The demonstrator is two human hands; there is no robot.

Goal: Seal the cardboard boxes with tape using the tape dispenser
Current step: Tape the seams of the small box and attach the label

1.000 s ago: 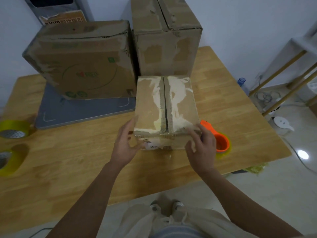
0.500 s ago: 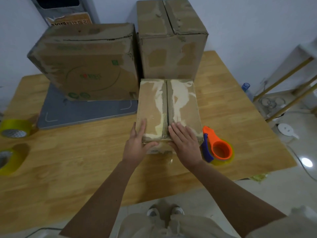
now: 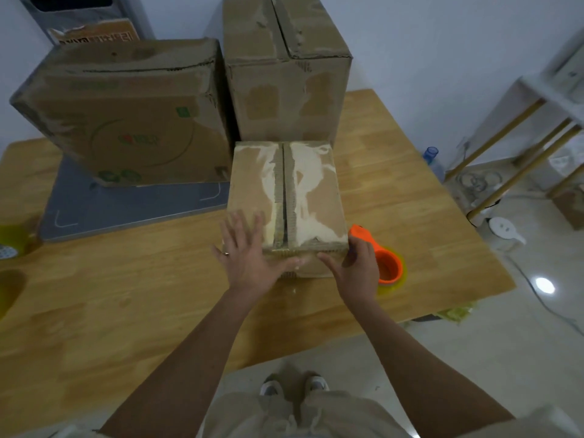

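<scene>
Right at the near edge of the desk, both hands are on the small box, so I'd call this the prep step: flaps getting squared up, no taping yet. Left hand lies flat with fingers spread on the left flap near the front edge, pressing down and gripping nothing. Right hand is at the box's front right corner, fingers loosely bent; the thumb looks to be on the front face, but it's too blurry to tell if it's holding the box or already touching the dispenser. That orange dispenser sits on the desk just beside the box's right side, right behind that hand. The center seam on top looks closed but bare, with torn pale patches on both sides and no fresh strip I can see. So my guess for the next move: keep the left hand pressing the flaps shut, grab the dispenser with the right, start the tape on the front face and run it over the seam. Farther back, two bigger boxes wait: a wide box resting on a grey mat, and a tall box touching the small one's far end.
</scene>
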